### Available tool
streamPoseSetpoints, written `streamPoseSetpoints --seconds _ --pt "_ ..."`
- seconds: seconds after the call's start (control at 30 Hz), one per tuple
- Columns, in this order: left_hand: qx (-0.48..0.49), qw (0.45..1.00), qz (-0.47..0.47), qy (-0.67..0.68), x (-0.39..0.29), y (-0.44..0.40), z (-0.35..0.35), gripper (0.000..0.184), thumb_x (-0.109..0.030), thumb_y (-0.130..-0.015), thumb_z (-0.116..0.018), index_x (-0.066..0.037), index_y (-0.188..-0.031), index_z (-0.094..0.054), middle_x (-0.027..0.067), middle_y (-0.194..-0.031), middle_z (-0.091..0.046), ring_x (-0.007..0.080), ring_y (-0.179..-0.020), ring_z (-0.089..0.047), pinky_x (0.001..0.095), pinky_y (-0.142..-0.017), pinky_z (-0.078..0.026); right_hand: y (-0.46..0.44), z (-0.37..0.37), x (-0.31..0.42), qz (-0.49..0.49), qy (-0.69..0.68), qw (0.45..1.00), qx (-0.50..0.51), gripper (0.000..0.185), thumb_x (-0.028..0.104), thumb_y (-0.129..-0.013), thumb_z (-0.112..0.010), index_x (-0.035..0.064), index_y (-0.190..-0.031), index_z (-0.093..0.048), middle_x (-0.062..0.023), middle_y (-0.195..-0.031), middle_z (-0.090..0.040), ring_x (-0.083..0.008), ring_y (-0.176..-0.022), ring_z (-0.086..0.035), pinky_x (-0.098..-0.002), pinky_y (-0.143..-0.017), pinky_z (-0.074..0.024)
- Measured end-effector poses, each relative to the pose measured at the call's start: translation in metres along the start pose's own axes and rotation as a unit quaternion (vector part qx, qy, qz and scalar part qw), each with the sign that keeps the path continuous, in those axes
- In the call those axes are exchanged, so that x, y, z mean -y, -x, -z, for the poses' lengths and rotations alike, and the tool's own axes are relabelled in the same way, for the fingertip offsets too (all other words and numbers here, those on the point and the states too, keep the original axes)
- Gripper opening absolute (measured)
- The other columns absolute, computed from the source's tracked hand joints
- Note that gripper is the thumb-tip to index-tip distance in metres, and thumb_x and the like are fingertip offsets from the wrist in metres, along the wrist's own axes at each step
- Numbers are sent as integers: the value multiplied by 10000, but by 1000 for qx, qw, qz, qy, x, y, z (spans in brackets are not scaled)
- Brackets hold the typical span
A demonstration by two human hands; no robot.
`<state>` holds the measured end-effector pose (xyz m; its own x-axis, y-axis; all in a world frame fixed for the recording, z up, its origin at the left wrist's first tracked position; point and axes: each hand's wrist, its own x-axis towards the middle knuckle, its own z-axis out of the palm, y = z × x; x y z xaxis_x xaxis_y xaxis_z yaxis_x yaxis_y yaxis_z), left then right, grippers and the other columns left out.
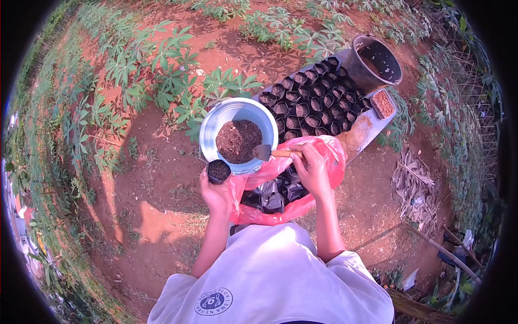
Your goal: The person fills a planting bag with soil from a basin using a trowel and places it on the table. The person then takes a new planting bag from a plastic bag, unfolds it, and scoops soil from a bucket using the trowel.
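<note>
Both hands are occupied, and neither of them is spread or pressed together. The left hand (216,195) holds a small black bag (218,171) from below and from the side, with its mouth turned up, close beside the rim of the pale blue basin (272,127). Dark soil (237,141) lies inside this basin, and similar soil is visible in the small bag. The right hand (310,168) grips the wooden handle of the trowel (280,153), whose blade points to the left, above the right rim of the basin. Whether the blade carries any soil, one cannot tell.

For careful work, the small bag should remain upright and its mouth well open, near to the basin, so that spilled grains may fall back inside. The blade is best kept level and moved slowly, with modest loads, because the bag mouth is narrow. The loose pink plastic bag (330,156), with more black bags (271,201) inside, lies under the right wrist, so the trowel should not catch it.
</note>
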<state>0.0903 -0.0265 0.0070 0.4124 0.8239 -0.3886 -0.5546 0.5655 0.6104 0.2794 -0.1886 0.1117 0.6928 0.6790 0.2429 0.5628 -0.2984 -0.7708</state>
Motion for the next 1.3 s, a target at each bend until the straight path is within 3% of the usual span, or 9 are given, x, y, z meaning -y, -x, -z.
streamPoseSetpoints --seconds 0.03,0.43,0.83,1.13,1.3 --pt "-2 1000 -2 -5 -8 -4 3 350 -288 -1023 -371 -46 -1260 -460 120 -1227 -572 260 -1111 -598 467 -919 -519 -4 -8 4 -22 -9 999 25 182 25 -879 -644 12 -1061 -643 -141 -886 -618 -303 -773 -640 -380 -677 -509" --pt "-36 998 42 -24 -67 -56 44 367 -298 -1016 -358 -26 -1221 -494 150 -1139 -621 310 -1021 -648 434 -846 -551 -12 -107 -6 -61 66 992 94 144 54 -892 -615 -3 -1023 -632 -158 -987 -632 -358 -944 -642 -429 -821 -520" --pt "-17 996 78 -34 -82 -86 50 369 -303 -1023 -329 -28 -1206 -494 151 -1123 -625 313 -1014 -651 431 -833 -558 -5 -121 -4 -93 61 992 57 143 -27 -880 -575 -20 -1016 -621 -186 -938 -617 -385 -942 -617 -419 -816 -490" --pt "-8 995 98 -31 -82 -96 54 364 -293 -1026 -315 -34 -1211 -490 157 -1124 -626 322 -999 -657 436 -825 -561 0 -127 -15 -150 50 986 50 139 -26 -879 -592 -24 -1016 -618 -206 -917 -640 -372 -913 -638 -406 -804 -496" --pt "3 994 107 -25 -78 -99 52 367 -296 -1027 -311 -34 -1210 -490 157 -1123 -627 325 -1010 -658 432 -820 -562 -1 -131 -17 -132 77 987 44 132 -10 -891 -593 -27 -1018 -626 -207 -904 -648 -364 -898 -646 -392 -799 -498"
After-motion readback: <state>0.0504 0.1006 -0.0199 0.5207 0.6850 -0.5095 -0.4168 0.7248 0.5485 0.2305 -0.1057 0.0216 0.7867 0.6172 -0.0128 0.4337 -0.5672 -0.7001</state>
